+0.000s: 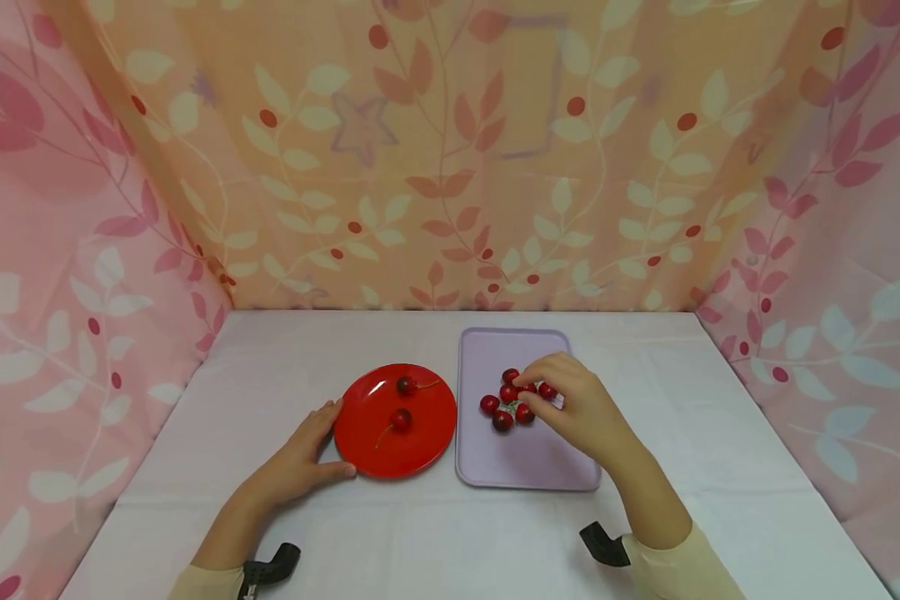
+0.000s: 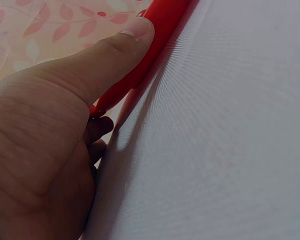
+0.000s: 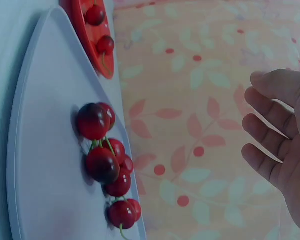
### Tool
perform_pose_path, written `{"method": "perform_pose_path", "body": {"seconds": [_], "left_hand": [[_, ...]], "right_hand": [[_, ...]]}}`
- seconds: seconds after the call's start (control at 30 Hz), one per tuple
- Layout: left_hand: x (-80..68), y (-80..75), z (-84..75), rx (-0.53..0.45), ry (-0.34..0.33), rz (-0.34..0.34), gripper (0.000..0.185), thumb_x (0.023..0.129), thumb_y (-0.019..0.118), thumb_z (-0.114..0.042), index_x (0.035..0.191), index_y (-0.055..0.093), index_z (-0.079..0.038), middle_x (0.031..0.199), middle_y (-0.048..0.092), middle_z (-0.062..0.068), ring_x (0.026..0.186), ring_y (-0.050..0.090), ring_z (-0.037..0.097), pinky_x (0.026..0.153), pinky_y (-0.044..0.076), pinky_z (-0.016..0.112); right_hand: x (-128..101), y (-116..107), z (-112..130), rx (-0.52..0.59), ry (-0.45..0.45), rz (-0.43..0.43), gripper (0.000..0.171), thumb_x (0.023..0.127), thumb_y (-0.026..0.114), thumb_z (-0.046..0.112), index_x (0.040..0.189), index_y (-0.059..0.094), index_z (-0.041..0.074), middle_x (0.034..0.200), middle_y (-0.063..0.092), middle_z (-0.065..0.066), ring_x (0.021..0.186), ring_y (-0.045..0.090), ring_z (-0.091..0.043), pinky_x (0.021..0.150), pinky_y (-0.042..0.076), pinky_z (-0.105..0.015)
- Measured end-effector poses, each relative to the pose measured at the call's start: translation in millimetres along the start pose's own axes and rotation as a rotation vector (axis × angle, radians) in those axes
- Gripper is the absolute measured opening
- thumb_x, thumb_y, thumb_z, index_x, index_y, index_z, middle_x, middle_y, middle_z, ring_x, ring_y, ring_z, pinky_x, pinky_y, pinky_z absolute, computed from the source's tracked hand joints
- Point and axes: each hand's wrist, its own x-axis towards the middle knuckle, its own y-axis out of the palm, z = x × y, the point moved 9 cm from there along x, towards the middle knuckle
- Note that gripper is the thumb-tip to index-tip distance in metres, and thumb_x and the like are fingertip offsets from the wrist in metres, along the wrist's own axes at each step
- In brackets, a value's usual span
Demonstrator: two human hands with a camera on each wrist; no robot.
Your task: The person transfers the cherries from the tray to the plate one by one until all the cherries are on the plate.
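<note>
While the left hand (image 1: 300,461) lies flat against the near-left rim of the red plate (image 1: 367,433), its fingers are straight and the thumb runs along the plate's edge; the left wrist view shows that thumb (image 2: 115,55) pressed to the red rim (image 2: 155,45), with nothing gripped. Two cherries rest on the red plate: one (image 1: 404,385) toward its far side with the stem pointing right, the other (image 1: 401,419) near its middle with the stem trailing to the left. Just to the right of the plate, nearly touching it, lies the lilac tray (image 1: 525,467) on the white tablecloth (image 1: 435,533). A cluster of cherries (image 1: 504,406) sits on the tray's middle, on the side nearer the plate. The right hand (image 1: 581,408) reaches over this cluster from the right, fingertips down among the fruit on its far-right side. From the head view the fingers look bent over the cherries, yet the right wrist view shows them (image 3: 270,125) loosely spread and apart from the cherries (image 3: 107,165) with nothing between them, so the hand is released and holds none. A leaf-patterned pink and orange curtain (image 1: 450,167) stands behind the plate and tray and along both sides
</note>
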Motion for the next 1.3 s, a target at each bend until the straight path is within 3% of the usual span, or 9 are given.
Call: {"method": "perform_pose_path", "body": {"seconds": [0.37,0.73,1.0,1.3], "left_hand": [[1.2,2.1,-1.3,-0.005,0.008,0.008,0.114,0.078,0.083,-0.057,0.165,0.02,-0.02,0.17,0.021,0.012,0.157,0.013,0.042,0.119,0.021,0.069],[1.4,-0.7,-1.4,0.008,0.01,0.0,0.114,0.078,0.083,-0.056,0.165,0.021,-0.02,0.17,0.021,0.012,0.157,0.014,0.042,0.119,0.022,0.069],[0.7,0.8,0.5,-0.001,-0.003,0.007,0.114,0.077,0.084,-0.056,0.165,0.02,-0.021,0.17,0.021,0.011,0.157,0.013,0.04,0.12,0.02,0.068],[1.0,0.1,-0.4,-0.002,0.006,0.007,0.114,0.078,0.083,-0.056,0.165,0.02,-0.02,0.17,0.022,0.011,0.157,0.014,0.04,0.119,0.022,0.069]], "right_hand": [[-11,-17,-37,-0.064,0.089,-0.026,0.032,0.083,0.084,0.003,0.107,0.076,0.022,0.108,0.072,0.009,0.109,0.062,-0.013,0.096,0.048,-0.016],[-26,-20,-91,-0.1,0.274,-0.02,0.022,0.088,0.081,0.011,0.109,0.076,0.017,0.111,0.074,0.002,0.113,0.064,-0.019,0.093,0.053,-0.041],[-39,-9,-127,-0.084,0.403,0.065,0.021,0.09,0.079,0.012,0.111,0.076,0.013,0.112,0.075,-0.005,0.112,0.064,-0.029,0.096,0.053,-0.055],[-56,12,-157,-0.051,0.482,0.192,0.021,0.09,0.078,0.016,0.109,0.076,0.008,0.105,0.074,-0.005,0.101,0.063,-0.026,0.094,0.052,-0.052]]}}
